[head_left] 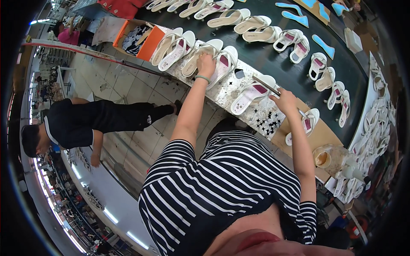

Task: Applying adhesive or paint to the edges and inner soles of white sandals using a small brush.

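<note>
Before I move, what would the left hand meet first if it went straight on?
The left hand would likely meet the white strap of the sandal beneath it, though depth is unclear.

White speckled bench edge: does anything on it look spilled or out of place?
Small black star-shaped pieces lie scattered beside a white strappy sandal, looking possibly spilled because they form no row.

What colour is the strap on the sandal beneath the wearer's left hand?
White; the strap shows best in the head view.
</note>
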The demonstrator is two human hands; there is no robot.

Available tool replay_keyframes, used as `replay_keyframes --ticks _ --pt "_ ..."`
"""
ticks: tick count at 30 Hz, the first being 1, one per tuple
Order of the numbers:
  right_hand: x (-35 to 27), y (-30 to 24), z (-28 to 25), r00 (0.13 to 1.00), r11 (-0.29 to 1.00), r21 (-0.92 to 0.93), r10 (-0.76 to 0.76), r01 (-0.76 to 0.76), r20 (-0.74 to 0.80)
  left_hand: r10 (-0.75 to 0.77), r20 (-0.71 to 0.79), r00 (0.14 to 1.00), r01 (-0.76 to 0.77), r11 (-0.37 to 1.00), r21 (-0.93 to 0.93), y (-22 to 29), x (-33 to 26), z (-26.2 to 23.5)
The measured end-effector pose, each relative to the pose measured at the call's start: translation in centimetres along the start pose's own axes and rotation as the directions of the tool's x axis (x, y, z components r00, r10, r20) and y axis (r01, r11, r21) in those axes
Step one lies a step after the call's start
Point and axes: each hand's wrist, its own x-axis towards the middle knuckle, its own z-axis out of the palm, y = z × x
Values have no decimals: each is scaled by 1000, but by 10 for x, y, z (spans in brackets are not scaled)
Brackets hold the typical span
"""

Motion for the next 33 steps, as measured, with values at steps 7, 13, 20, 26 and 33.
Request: replay_keyframes --ticks 7,13,20,26,33 --pt "33 -15 55 999 992 -117 38 -41 -28 75 2 997 -75 991 -114 18 -5 -12" --pt "10 3 5 990 988 -72 134 -137 -39 126 180 976 -80 966 -246 56 -44 -40" --pt "-11 74 -4 965 957 -119 261 -263 -32 279 447 850 -137 936 -324 99 -57 -55" --pt "-45 81 -54 939 945 53 326 -322 -111 637 -480 603 -54 -568 -822 128 -98 -231" --pt "-172 111 -160 607 571 789 716 -228 -344 473 -774 422 291 -879 -378 261 -109 -301"
